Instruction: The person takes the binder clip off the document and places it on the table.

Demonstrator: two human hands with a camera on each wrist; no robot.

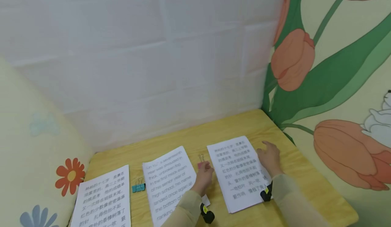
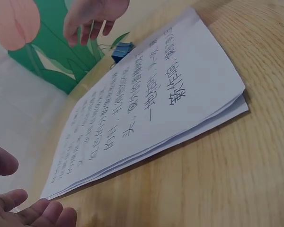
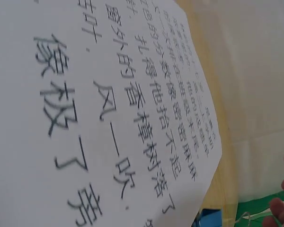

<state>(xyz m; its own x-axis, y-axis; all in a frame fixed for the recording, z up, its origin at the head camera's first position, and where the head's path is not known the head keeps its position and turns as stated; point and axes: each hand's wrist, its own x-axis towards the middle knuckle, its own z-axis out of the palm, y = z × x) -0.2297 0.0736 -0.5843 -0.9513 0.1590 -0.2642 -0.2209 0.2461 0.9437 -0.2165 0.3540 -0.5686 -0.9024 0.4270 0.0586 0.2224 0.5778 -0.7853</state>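
Observation:
Printed paper stack (image 1: pixel 233 172), with large Chinese characters, lies between my two hands. My left hand (image 1: pixel 204 178) is at its left side, close to a pink binder clip (image 1: pixel 200 165) with its wire handles up. In the left wrist view, the thumb and fingers (image 2: pixel 42 215) are apart, with nothing seen between them. My right hand (image 1: pixel 270 157) hovers by the stack's right edge, fingers parted. A blue binder clip (image 2: pixel 121 51) is past that edge, near the right hand; in the head view it is hidden.
Left of my left hand lies a stack of English-text sheets (image 1: pixel 165 179). Farther left are a teal binder clip (image 1: pixel 138 187) and another Chinese-text stack (image 1: pixel 102 200). The wooden table (image 1: pixel 259 125) meets a white sheet (image 1: pixel 171 67) behind and a flower-painted wall at right.

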